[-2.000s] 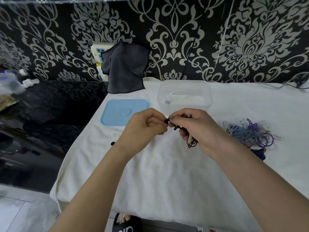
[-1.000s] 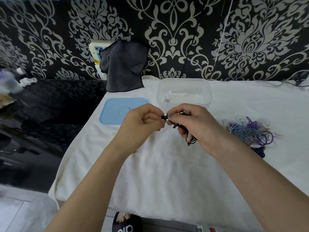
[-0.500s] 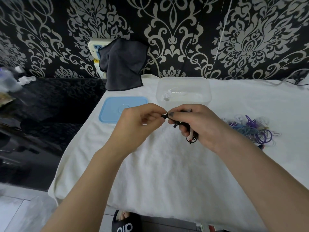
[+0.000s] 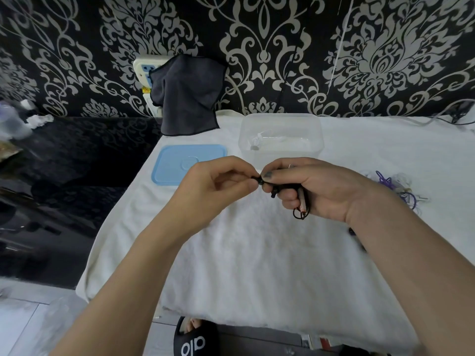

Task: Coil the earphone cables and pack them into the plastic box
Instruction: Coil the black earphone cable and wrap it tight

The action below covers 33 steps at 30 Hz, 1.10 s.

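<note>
A black earphone cable [image 4: 301, 204] is held between the two hands above the middle of the bench [image 4: 257, 265]. By the left hand [image 4: 218, 183] one end of the cable is pinched between thumb and curled fingers, just where the two hands meet. By the right hand [image 4: 316, 188] the rest of the cable is gripped as a small bundle inside the curled fingers; a short black loop and a thin reddish part are seen hanging below the palm. The two hands are almost touching at the fingertips.

Just behind the hands a clear plastic box [image 4: 281, 134] is stood upright and open on the white cloth by which the bench is covered; something pale, seemingly a white earphone, is seen inside it, though it cannot be made out clearly. To the left of the box a light blue lid [image 4: 177, 163] is laid flat, partly hidden by the left hand. To the right of the right hand, well apart from the box, a tangled heap of purple and pale cables [image 4: 395, 186] is lying on the cloth. At the back edge a dark grey cloth [image 4: 187, 96] is draped over a white power strip [image 4: 145, 70] against the patterned wall.
</note>
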{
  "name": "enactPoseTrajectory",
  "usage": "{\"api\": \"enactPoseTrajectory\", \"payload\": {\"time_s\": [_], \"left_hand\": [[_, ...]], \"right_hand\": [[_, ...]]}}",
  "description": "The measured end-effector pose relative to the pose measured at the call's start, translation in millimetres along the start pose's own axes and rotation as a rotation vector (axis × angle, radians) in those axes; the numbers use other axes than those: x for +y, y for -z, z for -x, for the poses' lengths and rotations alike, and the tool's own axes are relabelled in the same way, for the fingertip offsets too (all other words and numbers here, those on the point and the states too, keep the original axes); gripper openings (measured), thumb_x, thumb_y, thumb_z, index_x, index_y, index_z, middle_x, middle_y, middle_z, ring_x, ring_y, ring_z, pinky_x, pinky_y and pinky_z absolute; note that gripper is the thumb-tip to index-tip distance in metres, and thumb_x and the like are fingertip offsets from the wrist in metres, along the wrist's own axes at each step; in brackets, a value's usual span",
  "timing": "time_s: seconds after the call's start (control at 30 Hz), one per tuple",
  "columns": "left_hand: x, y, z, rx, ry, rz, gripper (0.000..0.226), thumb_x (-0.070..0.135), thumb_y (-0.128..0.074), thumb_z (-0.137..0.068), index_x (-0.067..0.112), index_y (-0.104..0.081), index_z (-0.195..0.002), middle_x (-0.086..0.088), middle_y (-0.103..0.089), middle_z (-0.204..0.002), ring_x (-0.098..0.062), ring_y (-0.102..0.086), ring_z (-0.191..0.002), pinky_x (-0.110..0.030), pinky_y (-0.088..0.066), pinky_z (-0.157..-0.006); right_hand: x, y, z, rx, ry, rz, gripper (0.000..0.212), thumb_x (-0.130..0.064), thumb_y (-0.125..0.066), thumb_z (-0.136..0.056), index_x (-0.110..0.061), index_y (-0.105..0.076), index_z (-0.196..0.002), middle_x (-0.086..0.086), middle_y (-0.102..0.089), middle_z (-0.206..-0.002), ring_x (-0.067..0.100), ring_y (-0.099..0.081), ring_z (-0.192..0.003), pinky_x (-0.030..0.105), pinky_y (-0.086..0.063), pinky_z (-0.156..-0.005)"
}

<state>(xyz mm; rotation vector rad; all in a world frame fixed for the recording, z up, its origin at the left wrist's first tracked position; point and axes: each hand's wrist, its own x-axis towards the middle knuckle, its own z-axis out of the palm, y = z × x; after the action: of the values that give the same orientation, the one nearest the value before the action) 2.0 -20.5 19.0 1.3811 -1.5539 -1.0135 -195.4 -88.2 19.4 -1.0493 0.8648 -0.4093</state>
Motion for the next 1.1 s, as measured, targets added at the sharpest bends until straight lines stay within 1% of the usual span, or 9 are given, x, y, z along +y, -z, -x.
{"api": "enactPoseTrajectory", "payload": {"time_s": [0.1, 0.23, 0.4, 0.5, 0.57, 0.67, 0.77, 0.9, 1.1], "left_hand": [[-0.7, -0.6, 0.3, 0.006, -0.001, 0.034, 0.006, 0.009, -0.074, -0.090, 0.012, -0.075, -0.096, -0.003, -0.079, -0.087, -0.029, -0.073, -0.088, -0.021, -0.054, -0.076], [-0.7, -1.3, 0.4, 0.007, 0.011, 0.065, 0.005, 0.007, -0.074, -0.090, 0.010, -0.074, -0.094, -0.005, -0.078, -0.086, -0.023, -0.074, -0.084, -0.019, -0.054, -0.075], [0.7, -2.0, 0.6, 0.018, 0.008, 0.119, 0.004, 0.009, -0.072, -0.092, 0.006, -0.071, -0.094, -0.019, -0.073, -0.089, -0.022, -0.065, -0.082, -0.028, -0.052, -0.079], [2.4, -1.9, 0.5, 0.026, -0.012, 0.146, 0.006, 0.006, -0.071, -0.092, 0.001, -0.068, -0.095, -0.022, -0.072, -0.089, -0.027, -0.067, -0.083, -0.041, -0.054, -0.088], [2.0, -1.9, 0.7, 0.035, -0.017, 0.172, 0.009, 0.008, -0.072, -0.092, 0.001, -0.068, -0.095, -0.019, -0.073, -0.090, -0.037, -0.068, -0.089, -0.050, -0.053, -0.094], [0.4, -1.8, -0.2, 0.055, -0.002, 0.189, 0.015, 0.020, -0.073, -0.089, 0.007, -0.070, -0.095, -0.013, -0.076, -0.091, -0.046, -0.067, -0.098, -0.067, -0.048, -0.092], [-1.8, -2.4, -2.5, 0.071, 0.022, 0.216, 0.015, 0.014, -0.070, -0.093, 0.000, -0.069, -0.098, -0.016, -0.076, -0.095, -0.032, -0.072, -0.099, -0.059, -0.051, -0.097], [-3.5, -3.2, -4.8, 0.071, 0.048, 0.287, 0.015, 0.014, -0.069, -0.092, 0.000, -0.070, -0.098, -0.022, -0.074, -0.098, -0.038, -0.070, -0.103, -0.054, -0.051, -0.104], [-2.1, -8.4, -5.6, 0.073, 0.033, 0.387, 0.007, 0.003, -0.065, -0.095, 0.006, -0.068, -0.089, -0.018, -0.073, -0.091, -0.031, -0.071, -0.094, -0.039, -0.055, -0.095]], "right_hand": [[-0.7, 0.6, -0.1, -0.020, -0.006, -0.006, 0.006, -0.008, -0.063, -0.093, -0.010, -0.065, -0.088, 0.006, -0.065, -0.076, 0.009, -0.039, -0.050, 0.020, -0.034, -0.047], [-0.3, 1.8, -1.1, -0.022, -0.004, 0.019, 0.006, -0.007, -0.062, -0.094, -0.009, -0.065, -0.089, 0.006, -0.065, -0.075, 0.010, -0.038, -0.051, 0.020, -0.034, -0.048], [-1.2, 0.6, -0.8, -0.043, 0.067, 0.005, 0.008, -0.006, -0.061, -0.093, -0.008, -0.066, -0.088, 0.006, -0.064, -0.071, 0.009, -0.039, -0.049, 0.021, -0.034, -0.048], [-1.9, -0.1, 0.1, -0.059, 0.110, 0.006, 0.008, -0.006, -0.063, -0.093, -0.010, -0.067, -0.087, 0.007, -0.064, -0.071, 0.011, -0.040, -0.051, 0.021, -0.034, -0.048], [-1.7, 0.0, 0.4, -0.053, 0.139, 0.009, 0.007, -0.006, -0.063, -0.092, -0.010, -0.068, -0.088, 0.007, -0.065, -0.072, 0.012, -0.040, -0.051, 0.021, -0.034, -0.050], [-1.8, -0.4, 0.3, -0.035, 0.187, 0.028, 0.005, -0.008, -0.066, -0.091, -0.011, -0.069, -0.089, 0.009, -0.064, -0.073, 0.013, -0.041, -0.052, 0.023, -0.035, -0.051], [-1.7, -1.0, 0.3, -0.019, 0.233, 0.058, 0.005, -0.009, -0.067, -0.090, -0.013, -0.071, -0.090, 0.009, -0.064, -0.074, 0.015, -0.041, -0.054, 0.024, -0.036, -0.051], [-2.1, -1.2, 2.0, 0.000, 0.275, 0.097, 0.006, -0.010, -0.067, -0.092, -0.013, -0.071, -0.093, 0.008, -0.064, -0.074, 0.015, -0.042, -0.053, 0.022, -0.038, -0.049], [-2.5, -1.4, 3.4, 0.032, 0.327, 0.154, 0.006, -0.010, -0.066, -0.093, -0.012, -0.071, -0.096, 0.009, -0.064, -0.076, 0.018, -0.043, -0.056, 0.024, -0.035, -0.046]]}}
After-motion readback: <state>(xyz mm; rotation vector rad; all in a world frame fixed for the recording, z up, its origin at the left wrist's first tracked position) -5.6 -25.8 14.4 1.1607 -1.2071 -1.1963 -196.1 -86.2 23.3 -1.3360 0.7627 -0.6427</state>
